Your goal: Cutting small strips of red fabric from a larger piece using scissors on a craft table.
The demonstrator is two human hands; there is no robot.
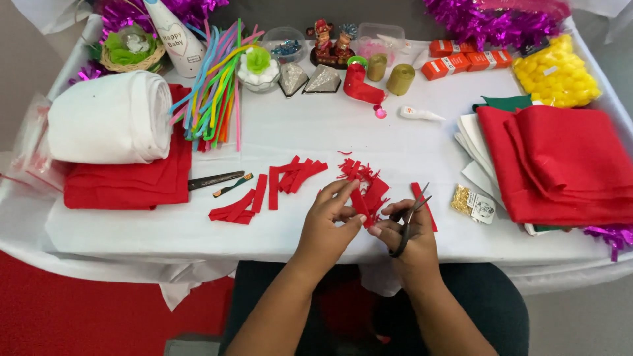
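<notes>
- A small red felt piece (360,203), fringed along one side, is pinched between the thumb and fingertips of the left hand (328,221), at lower centre of the frame, just above the near table edge.
- The same piece is touched by the fingertips of the right hand (405,234), whose fingers are closed through the black handles of the scissors (407,223); the blades are slightly parted and point up and to the right.
- A single red strip (423,204) is seen just right of the scissors, flat on the white table (132,234).
- A small gold packet (472,203) is seen further right, near the strip.
- A heap of red scraps (361,174) is seen just beyond the hands.
- Cut red strips (298,175) are laid left of centre, with a second bundle (239,207) lower left of them.
- A black cutter (215,180) and a smaller tool (232,186) are placed left of those strips.
- Folded red felt (567,165) is stacked at the right edge, over white sheets (472,138).
- A white roll (112,118) is rested on a red stack (128,184) at the left.
- Coloured pipe cleaners (214,86) are spread at upper left of centre.
- A glue bottle (421,114) and a red ribbon spool (359,84) are seen at upper centre.
- Yellow pompoms (557,72) in a bag and orange boxes (465,60) are placed at upper right, below purple tinsel (494,23).
</notes>
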